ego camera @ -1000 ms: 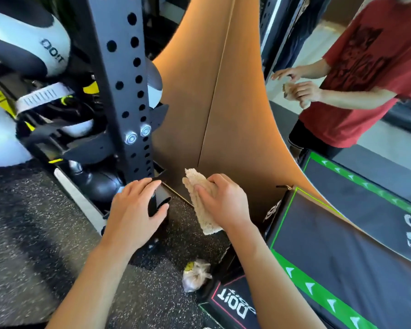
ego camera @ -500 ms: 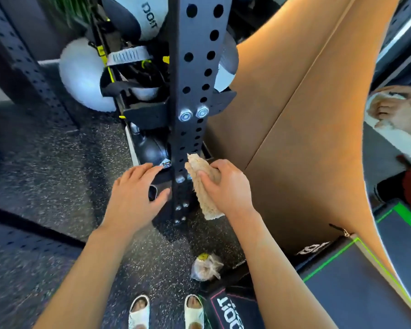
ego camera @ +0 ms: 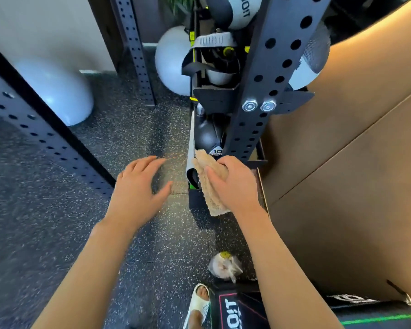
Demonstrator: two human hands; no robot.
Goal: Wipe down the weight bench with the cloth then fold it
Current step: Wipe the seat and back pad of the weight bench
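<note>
Beige cloth is gripped in the closed right hand, low beside the perforated black upright; the left hand is held spread and empty above the floor. No bench pad can be identified with certainty, so the wrong surface may get wiped.

Single head-worn wide-angle view, aimed steeply down and forward from above the person's own forearms; no second view to share scene with. Both hands sit mid-frame, close to the lens: open left hand, right hand. Black speckled rubber floor fills the space under and left of the left hand. Black perforated steel upright rises just beyond the right hand toward the top edge. Tan cardboard panel fills the frame right of the right hand. Edges bend with lens distortion.
</note>
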